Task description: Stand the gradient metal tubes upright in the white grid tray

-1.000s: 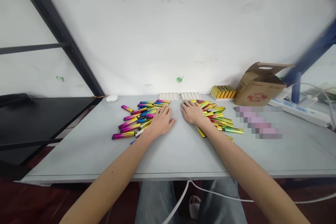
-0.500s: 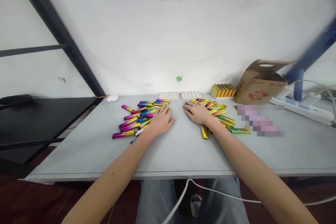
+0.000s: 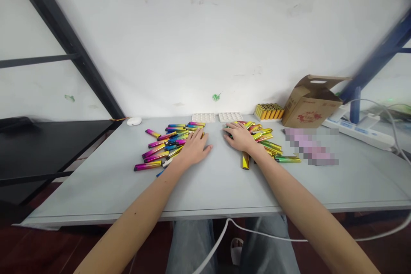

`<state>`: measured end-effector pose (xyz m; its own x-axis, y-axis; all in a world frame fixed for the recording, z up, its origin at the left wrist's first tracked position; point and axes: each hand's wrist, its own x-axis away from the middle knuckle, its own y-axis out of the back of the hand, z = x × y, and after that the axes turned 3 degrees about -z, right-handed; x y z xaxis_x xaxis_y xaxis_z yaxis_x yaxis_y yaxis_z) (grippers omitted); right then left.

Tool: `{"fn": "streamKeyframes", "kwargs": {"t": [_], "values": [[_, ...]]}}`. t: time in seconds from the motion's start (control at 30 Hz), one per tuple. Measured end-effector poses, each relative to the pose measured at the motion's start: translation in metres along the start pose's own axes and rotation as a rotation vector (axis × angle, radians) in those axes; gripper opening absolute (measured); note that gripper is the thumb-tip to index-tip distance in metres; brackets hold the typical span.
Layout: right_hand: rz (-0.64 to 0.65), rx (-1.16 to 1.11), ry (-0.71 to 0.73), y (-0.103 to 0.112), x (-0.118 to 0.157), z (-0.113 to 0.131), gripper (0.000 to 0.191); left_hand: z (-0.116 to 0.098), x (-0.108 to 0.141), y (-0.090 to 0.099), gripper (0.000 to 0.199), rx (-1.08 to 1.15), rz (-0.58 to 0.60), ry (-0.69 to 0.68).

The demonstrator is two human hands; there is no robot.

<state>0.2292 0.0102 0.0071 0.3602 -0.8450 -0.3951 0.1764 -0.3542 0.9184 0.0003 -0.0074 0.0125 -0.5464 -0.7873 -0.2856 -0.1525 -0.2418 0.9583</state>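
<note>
Our right hand [image 3: 239, 138] has nudged the gold lighters [image 3: 272, 146] rightward; gap to the purple-blue lighters [image 3: 153, 151] under our left hand [image 3: 194, 147] widens. Fingers extended, nothing clamped.

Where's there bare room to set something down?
Bare tabletop lies left of the magenta sticks, and between the left hand and right hand, down to the front edge. Sticks crowd under both hands; the cardboard box and power strip crowd the back right.
</note>
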Motion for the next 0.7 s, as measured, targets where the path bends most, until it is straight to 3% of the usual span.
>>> {"fn": "streamKeyframes", "kwargs": {"t": [0.23,0.7], "values": [[-0.098,-0.141,-0.042,0.001,-0.012,0.011,0.039,0.005,-0.007,-0.008,0.045,0.009,-0.085,0.009],[0.112,-0.064,-0.231,-0.031,-0.057,0.063,0.062,0.002,-0.007,-0.013,0.055,-0.041,-0.020,0.013]]}}
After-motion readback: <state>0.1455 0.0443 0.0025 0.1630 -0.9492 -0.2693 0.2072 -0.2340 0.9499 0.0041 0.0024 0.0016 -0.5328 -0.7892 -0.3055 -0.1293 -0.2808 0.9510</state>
